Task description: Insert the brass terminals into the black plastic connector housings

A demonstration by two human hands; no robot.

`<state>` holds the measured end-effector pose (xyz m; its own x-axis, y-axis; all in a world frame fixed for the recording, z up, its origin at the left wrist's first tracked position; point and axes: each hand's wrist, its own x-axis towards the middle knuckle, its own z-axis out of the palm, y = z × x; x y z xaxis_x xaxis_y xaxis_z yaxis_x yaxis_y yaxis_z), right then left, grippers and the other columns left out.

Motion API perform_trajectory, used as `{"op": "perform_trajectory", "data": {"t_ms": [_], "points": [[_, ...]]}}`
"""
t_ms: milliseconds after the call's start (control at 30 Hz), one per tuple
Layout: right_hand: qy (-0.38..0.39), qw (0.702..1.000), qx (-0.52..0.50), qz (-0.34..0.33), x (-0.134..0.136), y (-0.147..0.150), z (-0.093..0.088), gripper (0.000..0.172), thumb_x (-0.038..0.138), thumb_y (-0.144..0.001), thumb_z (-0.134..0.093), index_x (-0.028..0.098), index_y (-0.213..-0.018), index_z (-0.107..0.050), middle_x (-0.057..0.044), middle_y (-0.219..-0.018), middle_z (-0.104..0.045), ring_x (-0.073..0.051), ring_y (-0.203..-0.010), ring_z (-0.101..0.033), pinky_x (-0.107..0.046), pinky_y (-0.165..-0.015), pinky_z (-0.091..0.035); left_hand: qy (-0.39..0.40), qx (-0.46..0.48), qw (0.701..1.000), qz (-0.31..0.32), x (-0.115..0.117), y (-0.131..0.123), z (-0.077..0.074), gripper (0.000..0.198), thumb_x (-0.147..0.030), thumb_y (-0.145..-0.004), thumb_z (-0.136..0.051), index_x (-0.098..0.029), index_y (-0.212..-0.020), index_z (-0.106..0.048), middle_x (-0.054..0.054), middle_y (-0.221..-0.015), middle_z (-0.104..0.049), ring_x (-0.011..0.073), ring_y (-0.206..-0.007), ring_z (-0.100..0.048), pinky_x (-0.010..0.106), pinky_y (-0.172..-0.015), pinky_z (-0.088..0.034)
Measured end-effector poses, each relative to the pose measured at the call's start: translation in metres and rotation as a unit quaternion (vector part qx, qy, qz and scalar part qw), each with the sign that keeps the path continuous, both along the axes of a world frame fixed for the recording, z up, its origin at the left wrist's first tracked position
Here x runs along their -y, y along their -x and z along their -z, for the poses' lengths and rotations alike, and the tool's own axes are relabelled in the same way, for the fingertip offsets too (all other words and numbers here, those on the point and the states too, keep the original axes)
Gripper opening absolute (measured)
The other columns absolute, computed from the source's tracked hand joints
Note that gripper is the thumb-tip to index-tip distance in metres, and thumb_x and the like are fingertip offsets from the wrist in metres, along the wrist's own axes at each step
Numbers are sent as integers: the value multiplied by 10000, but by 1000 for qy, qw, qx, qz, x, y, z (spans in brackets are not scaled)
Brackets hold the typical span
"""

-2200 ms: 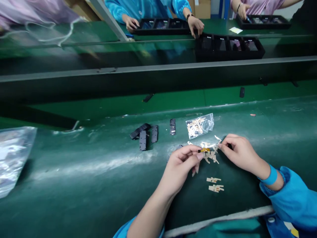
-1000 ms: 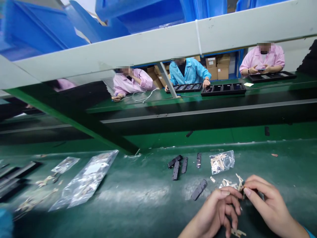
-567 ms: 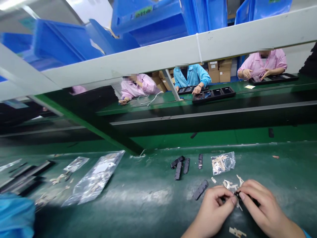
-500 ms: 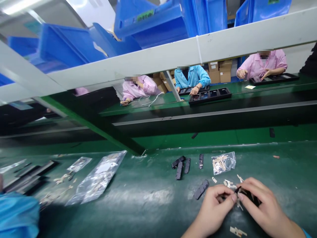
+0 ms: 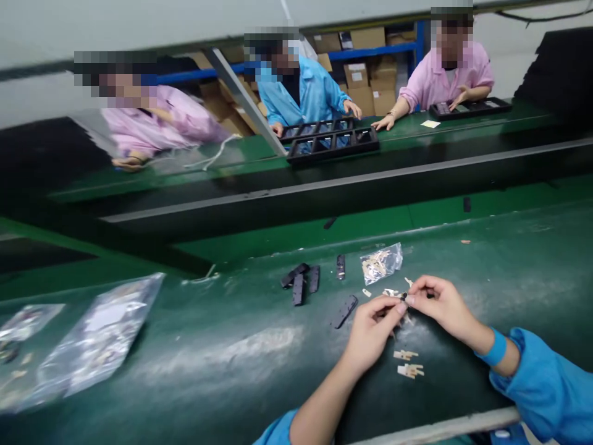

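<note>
My left hand [image 5: 370, 330] and my right hand [image 5: 442, 309] meet above the green work surface, thumbs and fingertips pinched together. Between their tips is a small black part [image 5: 404, 297], mostly covered by the fingers, so its exact kind is hidden. Beige flat pieces [image 5: 410, 371] lie just below the hands, and several more [image 5: 390, 292] are scattered beyond the fingertips. A clear plastic bag [image 5: 380, 262] of similar beige pieces lies farther back. Left of my left hand rests a slim black bar [image 5: 345, 311], with several similar black bars [image 5: 299, 289] grouped behind it.
Large clear plastic bags [image 5: 111, 327] lie on the left of the table [image 5: 222, 383]. Behind a raised ledge, several co-workers sit at another bench with black trays [image 5: 333, 147]. A green post [image 5: 139, 247] stands at left. A pale edge strip [image 5: 440, 429] runs along the front.
My view has tilted down and shifted, bringing both forearms into sight. My right-hand fingers now pinch at the tips rather than curl over a dark piece. A co-worker's hand reaches toward the trays.
</note>
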<state>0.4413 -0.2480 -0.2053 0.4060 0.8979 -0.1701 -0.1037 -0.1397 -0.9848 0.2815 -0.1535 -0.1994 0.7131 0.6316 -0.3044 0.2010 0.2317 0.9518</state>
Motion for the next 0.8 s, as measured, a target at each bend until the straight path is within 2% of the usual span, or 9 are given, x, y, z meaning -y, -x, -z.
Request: {"op": "perform_trajectory", "data": {"t_ms": [133, 333, 400, 533, 667, 800], "points": [[0, 1000, 5, -5, 1, 1, 3, 368, 517, -819, -805, 157, -853, -736, 1, -712, -636, -147, -677, -547, -276, -634, -435, -9, 6, 1000, 8, -1, 1, -1, 344, -484, -847, -766, -143, -884, -795, 45, -778, -660, 129, -620, -570, 211, -505, -467], [1, 1000, -7, -6, 3, 0, 4, 279, 436, -831, -781, 162, -826, -732, 4, -720, -640, -145, -680, -548, -272, -647, -437, -78, 7, 997, 18, 1, 3, -3, 274, -429, -886, -736, -167, -866, -814, 68, -849, -703, 134, -670, -589, 203, -528, -473], [4, 1000, -14, -4, 2, 0, 3, 260, 411, -829, -776, 158, -813, -723, 8, -699, -624, -140, -662, -532, -270, -632, -424, -55, -1, 998, 14, 1, 2, -3, 301, -454, -867, -751, -160, -871, -812, 69, -814, -711, 133, -646, -590, 204, -515, -474], [-3, 1000, 0, 20, 1, 0, 0, 240, 396, -830, -762, 164, -795, -712, 12, -679, -594, -140, -644, -499, -272, -606, -395, 49, -31, 998, -4, 0, -1, -3, 481, -563, -794, -795, -121, -983, -785, 51, -689, -692, 137, -570, -596, 202, -458, -457], [0, 999, 32, -1, 3, 3, -3, 204, 365, -821, -744, 172, -761, -713, 2, -695, -595, -138, -632, -471, -276, -590, -368, 36, -21, 999, -23, -4, -1, -5, 498, -596, -755, -820, -128, -909, -747, 28, -692, -663, 121, -595, -584, 181, -477, -453], [22, 998, 50, -37, 4, 6, -7, 164, 320, -809, -729, 169, -746, -718, 0, -704, -602, -128, -617, -432, -275, -573, -325, 30, 4, 1000, 0, -6, 1, -7, 474, -602, -777, -803, -143, -815, -689, -4, -671, -594, 105, -585, -531, 183, -485, -453]]}}
